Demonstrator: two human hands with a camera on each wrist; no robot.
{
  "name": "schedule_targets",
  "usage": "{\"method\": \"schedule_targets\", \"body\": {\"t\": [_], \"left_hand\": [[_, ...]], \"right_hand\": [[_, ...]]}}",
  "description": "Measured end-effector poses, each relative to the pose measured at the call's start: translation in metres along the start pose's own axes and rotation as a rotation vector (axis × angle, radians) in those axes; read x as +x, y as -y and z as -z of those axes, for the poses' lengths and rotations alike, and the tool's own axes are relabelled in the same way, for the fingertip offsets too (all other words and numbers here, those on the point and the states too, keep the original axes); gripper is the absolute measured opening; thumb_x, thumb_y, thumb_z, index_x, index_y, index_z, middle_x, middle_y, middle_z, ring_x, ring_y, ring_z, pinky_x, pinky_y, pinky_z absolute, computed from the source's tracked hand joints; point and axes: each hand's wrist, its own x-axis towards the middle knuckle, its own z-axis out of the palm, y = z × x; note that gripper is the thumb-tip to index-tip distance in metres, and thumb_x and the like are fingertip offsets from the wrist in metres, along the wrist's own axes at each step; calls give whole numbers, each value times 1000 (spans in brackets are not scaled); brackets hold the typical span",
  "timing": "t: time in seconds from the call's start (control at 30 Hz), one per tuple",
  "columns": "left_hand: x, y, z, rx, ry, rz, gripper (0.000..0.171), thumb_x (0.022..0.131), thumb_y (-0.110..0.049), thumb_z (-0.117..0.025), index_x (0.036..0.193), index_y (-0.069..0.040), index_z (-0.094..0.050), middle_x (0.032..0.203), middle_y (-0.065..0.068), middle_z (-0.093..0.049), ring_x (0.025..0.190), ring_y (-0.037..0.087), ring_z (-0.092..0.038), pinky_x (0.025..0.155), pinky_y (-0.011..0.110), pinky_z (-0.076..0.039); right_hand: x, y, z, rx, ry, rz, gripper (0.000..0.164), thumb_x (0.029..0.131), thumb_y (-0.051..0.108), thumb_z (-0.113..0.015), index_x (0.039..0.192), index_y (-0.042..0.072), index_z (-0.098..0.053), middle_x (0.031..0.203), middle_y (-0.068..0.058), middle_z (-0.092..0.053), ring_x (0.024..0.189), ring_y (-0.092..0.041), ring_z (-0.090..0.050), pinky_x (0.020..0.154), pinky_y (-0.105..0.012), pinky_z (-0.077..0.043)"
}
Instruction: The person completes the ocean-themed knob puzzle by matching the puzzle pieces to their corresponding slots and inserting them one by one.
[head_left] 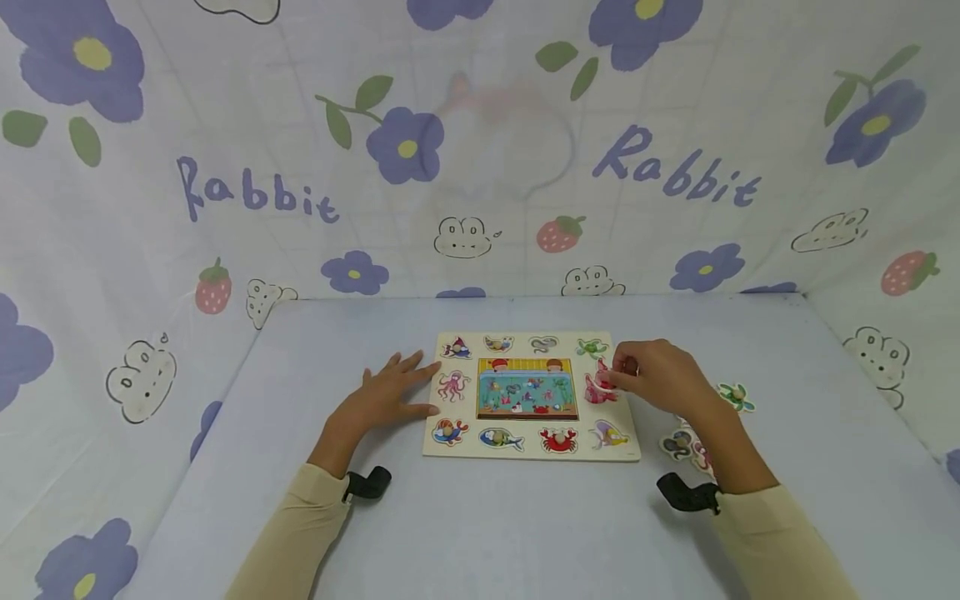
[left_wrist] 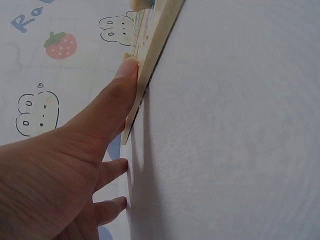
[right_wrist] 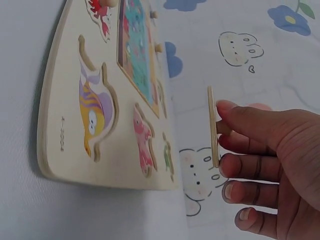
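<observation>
In the head view a wooden peg puzzle board (head_left: 463, 408) with sea animal shapes lies on the table. My left hand (head_left: 386, 396) is at its left side, fingers spread, the thumb (left_wrist: 131, 67) against the board's edge. By its wooden peg, my right hand (right_wrist: 295, 165) pinches a thin puzzle piece (right_wrist: 213, 130) between thumb and fingers. The piece is edge-on in the right wrist view and clear of the board. From the head it looks pink, over the pink printed recess (right_wrist: 143, 140) at the right side. A crab piece (head_left: 558, 440) with a peg sits in the front row.
Loose pieces lie right of the board: a green turtle (head_left: 735, 397), a dark grey one (head_left: 677, 444) and a pinkish one (head_left: 701, 457) partly behind the right forearm. A printed cloth (head_left: 495, 275) hangs behind the table (head_left: 510, 533) and along both sides.
</observation>
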Motion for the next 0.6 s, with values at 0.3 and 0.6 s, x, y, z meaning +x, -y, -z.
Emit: {"method": "schedule_targets", "body": {"t": [0.3, 0.6], "left_hand": [[0, -1, 0, 9, 1, 0, 82, 90, -58, -69, 159, -30, -35, 168, 10, -22, 154, 44, -10, 111, 79, -9], [1, 0, 0, 5, 1, 1, 82, 90, -59, -69, 159, -30, -35, 168, 9, -21, 154, 43, -10, 111, 78, -8]], "right_hand": [[9, 2, -10, -1, 15, -11, 20, 92, 29, -77, 88, 11, -69, 70, 2, -58, 67, -18, -52, 57, -30, -43], [10, -1, -20, 0, 39, -40, 20, 92, 29, -77, 87, 12, -69, 70, 0, -57, 68, -18, -51, 58, -31, -41]]}}
